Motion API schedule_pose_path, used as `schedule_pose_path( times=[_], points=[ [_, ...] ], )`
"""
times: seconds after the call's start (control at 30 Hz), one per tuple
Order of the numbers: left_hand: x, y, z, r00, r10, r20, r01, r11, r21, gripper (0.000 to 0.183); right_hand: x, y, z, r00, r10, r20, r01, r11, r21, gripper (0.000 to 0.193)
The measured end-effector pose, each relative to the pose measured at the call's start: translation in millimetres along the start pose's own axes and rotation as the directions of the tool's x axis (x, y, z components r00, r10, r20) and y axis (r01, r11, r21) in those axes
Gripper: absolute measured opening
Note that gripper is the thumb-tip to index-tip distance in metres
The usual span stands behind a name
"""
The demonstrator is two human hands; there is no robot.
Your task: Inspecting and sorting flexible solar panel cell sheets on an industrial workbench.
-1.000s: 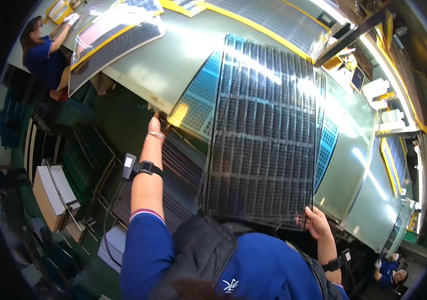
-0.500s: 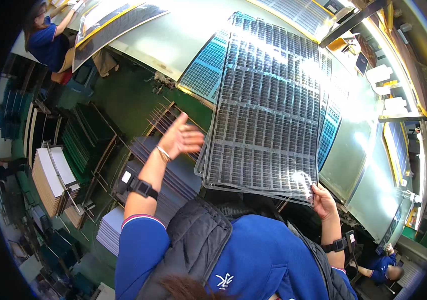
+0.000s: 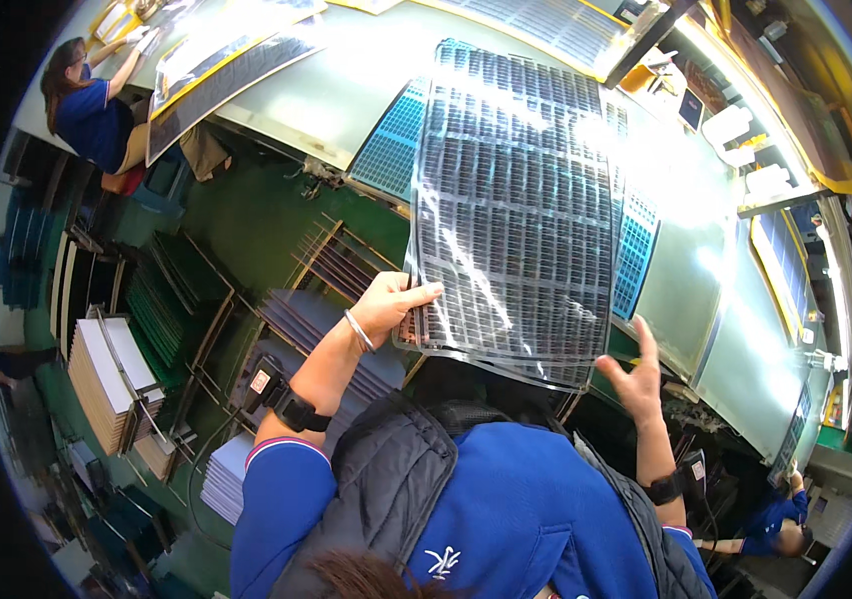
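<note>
In the frame's upper middle, the glossy dark sheet [image 3: 516, 215] (likely light, bendy and slippery, best held by its edges) was pinched near its lower-left corner by the left hand [image 3: 388, 307], while the right hand [image 3: 637, 383] stood spread just beside its lower-right corner.

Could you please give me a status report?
Left hand gripping patterned sheets at lower left edge. Right hand open, beside lower right corner. Blue sheet partly hidden behind.
</note>
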State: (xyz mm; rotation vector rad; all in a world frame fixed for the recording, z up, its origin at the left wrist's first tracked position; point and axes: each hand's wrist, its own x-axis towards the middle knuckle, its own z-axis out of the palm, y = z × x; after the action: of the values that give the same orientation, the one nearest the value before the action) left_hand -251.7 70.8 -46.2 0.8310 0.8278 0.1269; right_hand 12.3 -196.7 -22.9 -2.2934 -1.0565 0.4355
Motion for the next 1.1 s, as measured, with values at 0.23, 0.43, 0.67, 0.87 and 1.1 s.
schedule_pose_path(
  times=[0.23,0.43,0.67,0.87,1.1],
  points=[
    [-9.9,18.5,29.2,0.994,0.047,0.098,-0.04,0.997,-0.069,0.019,-13.1,-71.1,41.4,0.87,-0.33,0.365,0.378,0.923,-0.066,0.083],
    [-23.8,44.0,66.0,0.99,0.131,0.06,-0.132,0.991,0.024,0.03,-10.7,-58.0,43.9,0.93,-0.358,-0.084,0.362,0.931,0.047,0.034],
    [-29.6,65.6,91.8,0.93,0.188,0.316,-0.148,0.978,-0.148,0.053,-0.4,-51.7,-0.1,0.886,-0.401,-0.234,0.406,0.913,-0.028,0.033],
    [17.4,33.6,113.8,0.934,0.082,0.347,-0.108,0.992,0.057,0.05,27.4,-58.8,-90.7,0.811,-0.275,-0.515,0.395,0.909,0.136,0.013],
    [118.1,-7.0,183.2,0.874,-0.045,0.484,0.324,0.797,-0.51,0.107,-21.9,-35.1,-249.9,0.703,-0.062,-0.708,0.5,0.751,0.431,0.021]
  ],
)
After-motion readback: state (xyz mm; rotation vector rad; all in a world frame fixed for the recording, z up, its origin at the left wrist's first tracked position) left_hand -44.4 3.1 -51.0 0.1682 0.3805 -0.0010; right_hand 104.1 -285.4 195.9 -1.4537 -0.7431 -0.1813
